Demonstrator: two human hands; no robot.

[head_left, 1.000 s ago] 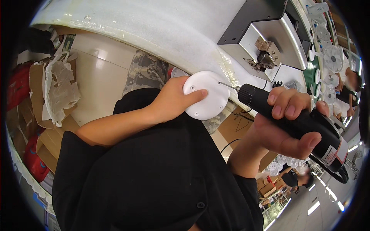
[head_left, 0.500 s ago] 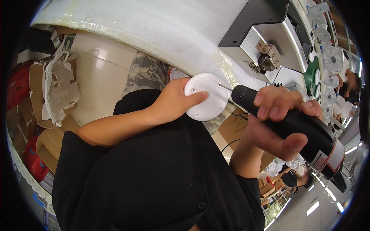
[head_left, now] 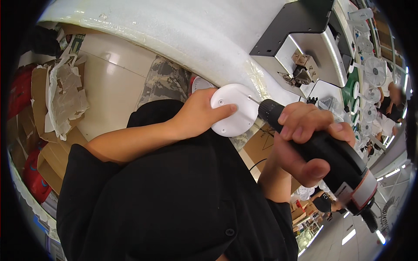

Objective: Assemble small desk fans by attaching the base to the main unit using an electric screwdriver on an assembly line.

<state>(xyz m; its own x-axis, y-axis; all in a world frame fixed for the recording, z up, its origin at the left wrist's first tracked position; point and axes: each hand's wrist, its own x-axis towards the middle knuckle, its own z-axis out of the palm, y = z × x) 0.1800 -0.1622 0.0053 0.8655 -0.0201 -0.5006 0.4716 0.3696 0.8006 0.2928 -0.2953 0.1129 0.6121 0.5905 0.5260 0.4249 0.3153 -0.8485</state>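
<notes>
A round white plastic disc (head_left: 237,119) with several screw holes near its rim is held in front of my body. My left hand (head_left: 201,112) grips its left side, thumb pressed on the flat face and fingers hidden behind. Wrapped round a black electric screwdriver (head_left: 335,156) is my right hand (head_left: 307,130), its thumb sticking out. The thin bit of the screwdriver reaches the hole at the disc's upper right; whether a screw sits under the tip is too small to tell. Behind the disc, part of another white ribbed piece (head_left: 200,84) shows.
A white covered table (head_left: 174,26) spans the top. On it stands a metal and black machine (head_left: 300,52). Small white fans (head_left: 375,71) line the bench at right, with people beyond. Cardboard boxes (head_left: 54,161) lie on the left; another carton (head_left: 261,145) is below the table.
The rear end of the screwdriver has swung down and left with my right hand, its bit staying at the same hole. My left hand and the disc have barely moved.
</notes>
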